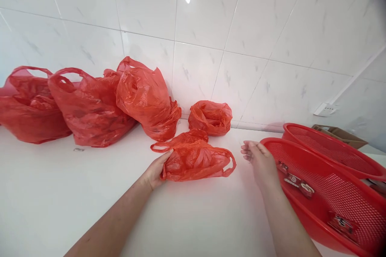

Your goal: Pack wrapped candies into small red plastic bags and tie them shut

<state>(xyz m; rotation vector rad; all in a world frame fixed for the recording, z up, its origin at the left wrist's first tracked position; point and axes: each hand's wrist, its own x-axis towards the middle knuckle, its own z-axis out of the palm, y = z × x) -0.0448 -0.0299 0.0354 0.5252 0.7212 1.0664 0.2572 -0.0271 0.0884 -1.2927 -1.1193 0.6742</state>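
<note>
A small red plastic bag [196,160] lies on the white table, its handle loops spread to either side. My left hand [157,170] grips the bag's left end, the thumb on top and the other fingers hidden beneath. To the right of the bag, my right hand [256,158] is in the air beside the basket rim, its fingers curled loosely and slightly apart with nothing visible between them. The near red mesh basket [337,172] holds several small red packets [297,182].
Several filled red bags [93,112] stand along the tiled wall at the left. A smaller rolled-open red bag [210,118] sits behind the held one. A second red basket [331,148], a cardboard box [340,134] and a wall socket [326,109] are at the right.
</note>
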